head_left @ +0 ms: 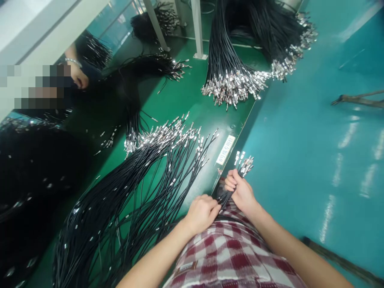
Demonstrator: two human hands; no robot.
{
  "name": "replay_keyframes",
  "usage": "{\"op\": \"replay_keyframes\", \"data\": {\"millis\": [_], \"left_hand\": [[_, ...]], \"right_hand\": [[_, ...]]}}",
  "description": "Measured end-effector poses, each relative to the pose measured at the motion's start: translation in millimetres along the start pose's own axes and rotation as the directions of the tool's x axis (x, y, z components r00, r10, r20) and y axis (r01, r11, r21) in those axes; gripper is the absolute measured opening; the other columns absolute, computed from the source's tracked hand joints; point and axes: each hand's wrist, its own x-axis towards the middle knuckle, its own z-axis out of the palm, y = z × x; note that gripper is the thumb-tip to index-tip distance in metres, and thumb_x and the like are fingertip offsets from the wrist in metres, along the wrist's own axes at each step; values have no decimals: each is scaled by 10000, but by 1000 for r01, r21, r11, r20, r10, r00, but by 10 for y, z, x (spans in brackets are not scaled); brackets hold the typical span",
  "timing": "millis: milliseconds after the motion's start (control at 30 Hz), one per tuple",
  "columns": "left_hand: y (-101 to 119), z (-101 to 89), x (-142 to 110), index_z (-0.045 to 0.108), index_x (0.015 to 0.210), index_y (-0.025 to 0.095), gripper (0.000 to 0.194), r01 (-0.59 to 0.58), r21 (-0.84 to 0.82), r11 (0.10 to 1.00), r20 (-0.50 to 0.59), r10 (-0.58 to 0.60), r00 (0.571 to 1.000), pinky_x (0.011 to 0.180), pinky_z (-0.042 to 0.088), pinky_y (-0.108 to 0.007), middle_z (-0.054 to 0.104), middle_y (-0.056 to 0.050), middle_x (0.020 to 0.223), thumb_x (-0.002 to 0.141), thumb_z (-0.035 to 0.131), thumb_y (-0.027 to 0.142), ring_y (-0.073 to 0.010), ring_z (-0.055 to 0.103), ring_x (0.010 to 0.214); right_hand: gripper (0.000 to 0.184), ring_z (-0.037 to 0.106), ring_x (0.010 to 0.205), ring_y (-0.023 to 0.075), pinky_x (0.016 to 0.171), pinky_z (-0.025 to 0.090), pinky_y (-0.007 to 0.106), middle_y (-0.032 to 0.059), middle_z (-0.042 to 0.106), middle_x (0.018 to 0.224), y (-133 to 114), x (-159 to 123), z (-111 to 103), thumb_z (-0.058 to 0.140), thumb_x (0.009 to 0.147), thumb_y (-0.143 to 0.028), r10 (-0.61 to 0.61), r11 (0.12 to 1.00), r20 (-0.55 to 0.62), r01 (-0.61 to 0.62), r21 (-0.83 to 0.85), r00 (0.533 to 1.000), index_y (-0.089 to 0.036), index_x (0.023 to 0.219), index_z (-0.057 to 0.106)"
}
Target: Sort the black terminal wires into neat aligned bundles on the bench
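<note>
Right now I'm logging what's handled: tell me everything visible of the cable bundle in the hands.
The cable bundle is a small sheaf of thin black cables with silvery, metal-looking tips. It slants up and rightward in front of the checkered clothing. The right hand grips it just below the spread tips; the left hand holds it lower. Its other end cannot be traced.

Burgundy-and-white checked garment [237, 256], bare forearms [159, 254]
Large burgundy and off-white squares alternate with mixed-tone blocks across the creased cloth; a small rectangular brownish label [186, 267], its print too blurred to read, sits toward the left; left hand [201, 214] and right hand [241, 190] are bare.
</note>
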Motion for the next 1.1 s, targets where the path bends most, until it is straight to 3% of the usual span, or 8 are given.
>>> {"op": "replay_keyframes", "data": {"millis": [133, 267, 467, 633, 800, 933, 1033, 1100], "left_hand": [[-547, -204, 302, 583, 915, 176, 101, 314, 126, 941, -323, -261, 910, 804, 465, -344, 625, -90, 935, 928, 504, 237, -228, 579, 907], [-918, -362, 410, 570, 886, 167, 124, 404, 203, 892, -330, -326, 886, 839, 465, -370, 619, -96, 919, 869, 487, 77, -243, 571, 934], [-443, -344, -46, 547, 928, 195, 135, 96, -21, 995, -338, -98, 936, 778, 488, -327, 591, -61, 890, 956, 415, 200, -193, 577, 839], [-102, -46, -374, 549, 938, 196, 158, 11, -86, 996, -254, -33, 967, 759, 499, -322, 595, -67, 868, 969, 394, 205, -192, 580, 828], [-73, 87, -404, 588, 917, 188, 189, -9, -114, 993, -168, -10, 986, 726, 500, -312, 623, -72, 844, 961, 406, 213, -189, 589, 794], [-318, -22, -152, 603, 896, 200, 149, 121, -70, 990, -164, -131, 978, 728, 495, -303, 635, -51, 851, 937, 492, 291, -178, 602, 776], [-615, -68, 137, 563, 968, 178, 118, 354, 65, 933, -350, -311, 884, 805, 483, -351, 625, -88, 971, 870, 580, 240, -221, 600, 902], [-773, -70, 284, 547, 937, 173, 125, 431, 81, 899, -320, -386, 865, 767, 470, -333, 621, -78, 921, 824, 600, 173, -215, 606, 849]], "right_hand": [[459, 160, 428, 63, 353, 201, 190, -100, 215, 515, -9, 2, -75, 758, 728, -542, 29, 999, 39, -29, -13, 999, -195, 652, 468], [442, 153, 431, 59, 353, 209, 182, -99, 217, 512, -11, 21, -110, 779, 719, -502, 77, 997, 49, -77, -5, 996, -189, 633, 478], [260, 381, 443, 67, 344, 319, 190, -17, 557, 648, 15, 65, -48, 757, 768, -406, 39, 998, -77, -42, -43, 996, -190, 896, 693], [232, 652, 951, 204, 716, 568, 306, 90, 697, 1062, -21, 91, 60, 689, 831, -410, 63, 997, -103, -67, -35, 993, -208, 945, 698], [310, 514, 532, 105, 538, 495, 239, -22, 532, 604, -24, 30, 82, 768, 749, -464, 40, 999, -48, -41, -30, 998, -189, 781, 629], [458, 191, 407, 52, 350, 227, 197, -94, 272, 516, 3, -2, 5, 780, 700, -544, 17, 1000, -27, -18, -24, 999, -191, 645, 493], [480, 165, 416, 53, 351, 196, 197, -92, 258, 519, 7, -1, -53, 764, 708, -559, 34, 998, -25, -35, -42, 999, -192, 630, 466], [470, 165, 417, 52, 353, 198, 193, -92, 252, 516, 3, 6, -74, 765, 715, -543, 60, 997, -18, -61, -47, 998, -190, 626, 467]]}}
